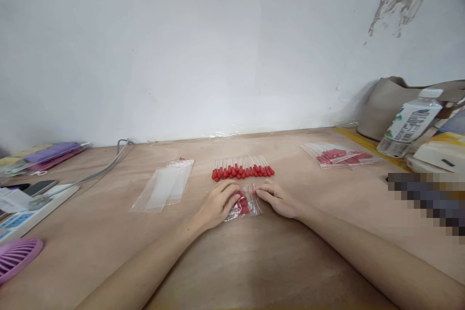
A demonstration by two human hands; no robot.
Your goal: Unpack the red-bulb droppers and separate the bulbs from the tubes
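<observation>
Stick heads (250,171) were red, their shafts (233,161) whitish. The near bag (244,207) was clear over red contents. The worktop (225,261) showed light-brown wood grain; the left slatted grille (20,256) was pinkish-purple.

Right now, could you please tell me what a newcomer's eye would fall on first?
Probably the red-tipped sticks, lined up in the middle. Just below them in view, the left hand and right hand are at a clear bag showing red. Further right, filled bags show red too.
</observation>
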